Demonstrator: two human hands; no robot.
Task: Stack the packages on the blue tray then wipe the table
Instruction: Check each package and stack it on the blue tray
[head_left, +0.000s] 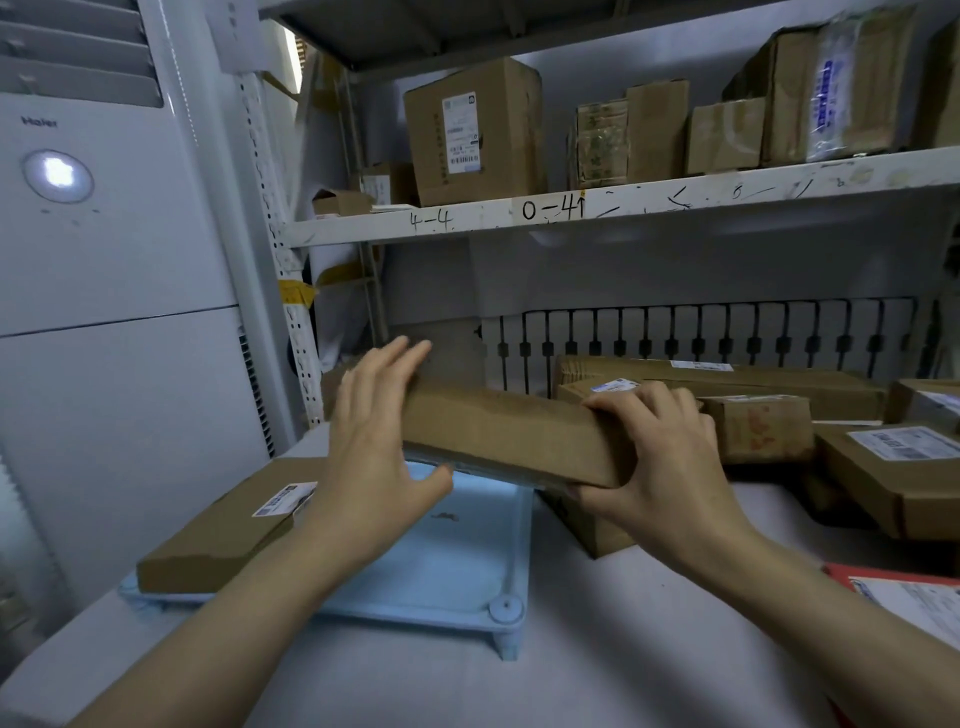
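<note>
From the head camera, both hands hold a long cardboard box (511, 436) above the far end of the blue tray (457, 561). The left hand (379, 447) lies with straight fingers against its left end; the right hand (660, 467) grips its right end. A flat package (228, 530) rests on the tray at nine o'clock. More packages (883, 467) crowd the tabletop (597, 649) at three o'clock.

The person's left hand (376, 441) and right hand (660, 467) are bare, both forearms are uncovered, with no sleeve, and the fingernails are short.
</note>
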